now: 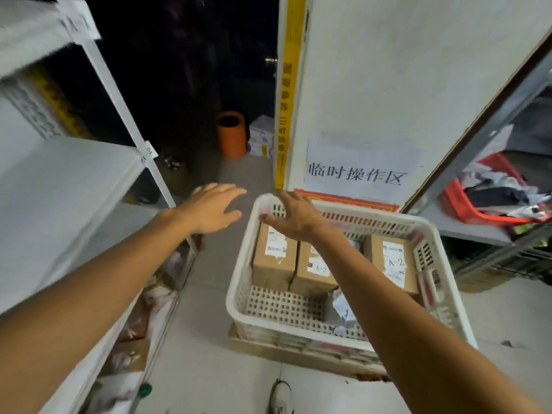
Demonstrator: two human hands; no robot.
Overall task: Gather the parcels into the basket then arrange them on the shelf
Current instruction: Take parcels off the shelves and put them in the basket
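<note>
Parcels (274, 258) in basket (283, 303) on floor (203, 309) cardboard (268, 349) — left hand (209, 209), right hand (295, 216) fingers (230, 192) spread, empty.

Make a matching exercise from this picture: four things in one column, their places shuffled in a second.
1. white perforated plastic basket
2. orange cylindrical bin
3. red plastic crate
4. rightmost brown cardboard parcel

a. on the grey shelf at right
b. inside the white basket
c. beneath the right hand
d. far back, in the dark area

Pairs: 1-c; 2-d; 3-a; 4-b.
</note>
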